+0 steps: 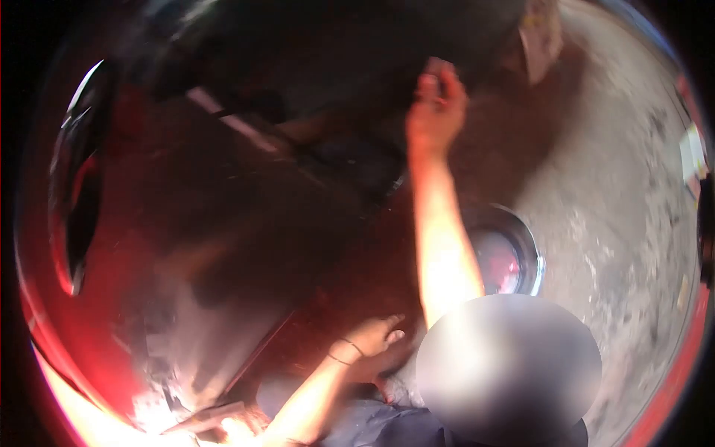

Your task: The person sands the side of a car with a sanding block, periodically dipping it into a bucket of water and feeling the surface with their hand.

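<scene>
My right hand (pixel 436 104) is stretched far forward and up, its fingers curled against the edge of a large dark shape (pixel 335 67) at the top of the view. What the fingers hold, if anything, is lost in shadow. My left hand (pixel 375 337), with a thin band at the wrist, lies low and near me. Its fingers are apart and rest flat on a dark reddish surface (pixel 298 246), with nothing in it.
A shiny steel bowl (pixel 538 262) stands just right of my right forearm on rough grey ground (pixel 625 223). A glossy red and black curved panel (pixel 71 201) fills the left edge. Glare whitens the lower left. A blurred oval patch (pixel 508 366) hides the lower middle.
</scene>
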`<action>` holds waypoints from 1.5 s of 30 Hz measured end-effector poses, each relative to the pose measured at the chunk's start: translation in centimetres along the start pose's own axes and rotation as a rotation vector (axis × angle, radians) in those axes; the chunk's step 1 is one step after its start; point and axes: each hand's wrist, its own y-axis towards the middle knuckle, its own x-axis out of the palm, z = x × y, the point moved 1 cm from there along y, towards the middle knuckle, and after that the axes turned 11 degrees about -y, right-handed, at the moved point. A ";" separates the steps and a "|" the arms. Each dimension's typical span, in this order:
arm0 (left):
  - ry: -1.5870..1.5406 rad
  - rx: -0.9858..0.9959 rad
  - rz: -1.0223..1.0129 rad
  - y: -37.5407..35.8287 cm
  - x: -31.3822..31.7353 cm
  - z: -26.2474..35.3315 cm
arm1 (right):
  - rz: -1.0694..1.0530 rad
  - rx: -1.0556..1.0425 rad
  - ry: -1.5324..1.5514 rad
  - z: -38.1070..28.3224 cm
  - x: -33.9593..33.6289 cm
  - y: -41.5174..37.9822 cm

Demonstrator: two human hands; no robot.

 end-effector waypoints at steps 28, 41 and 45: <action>-0.026 -0.249 -0.217 0.5 2.0 -6.9 | -0.038 -0.351 -0.586 5.6 -4.6 -8.8; 0.198 -0.386 -0.496 2.4 2.3 -11.0 | 0.120 -0.222 -0.657 5.8 -3.3 -10.7; 0.055 -0.221 -0.189 -0.1 1.9 -9.1 | 0.142 -0.056 -0.585 11.4 -2.9 5.2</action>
